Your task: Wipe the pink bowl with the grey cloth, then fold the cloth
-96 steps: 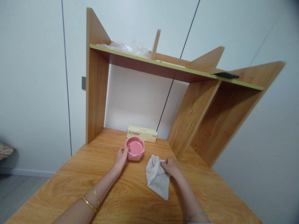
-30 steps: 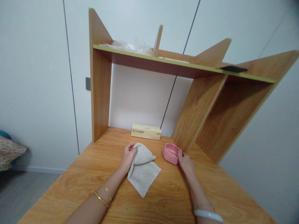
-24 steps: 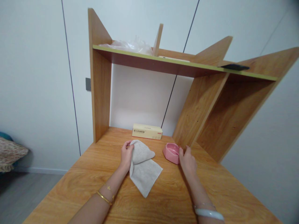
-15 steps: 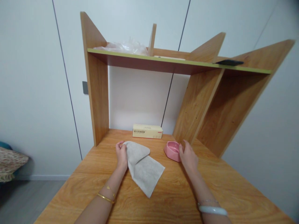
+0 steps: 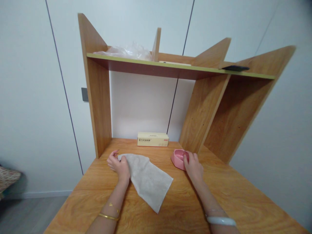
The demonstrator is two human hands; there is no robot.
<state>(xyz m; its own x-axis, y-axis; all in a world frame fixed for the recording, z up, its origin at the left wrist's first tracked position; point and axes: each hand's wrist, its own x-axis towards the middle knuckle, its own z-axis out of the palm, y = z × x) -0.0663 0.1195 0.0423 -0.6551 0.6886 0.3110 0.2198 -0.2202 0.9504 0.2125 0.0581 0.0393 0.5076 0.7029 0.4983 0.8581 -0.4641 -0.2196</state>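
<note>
A grey cloth lies spread on the wooden desk. My left hand pinches its far left corner, fingers closed on the fabric. A small pink bowl sits on the desk to the right, close to the shelf's upright panel. My right hand rests against the bowl's near right rim with fingers curled on it.
A long cream box lies at the back of the desk against the white wall. A wooden shelf unit stands over the desk; crumpled clear plastic and a dark flat object lie on top.
My left hand has drawn the cloth's corner to the left, laying the cloth flatter. My right hand has settled back on the pink bowl's rim. The bowl stays in place.
</note>
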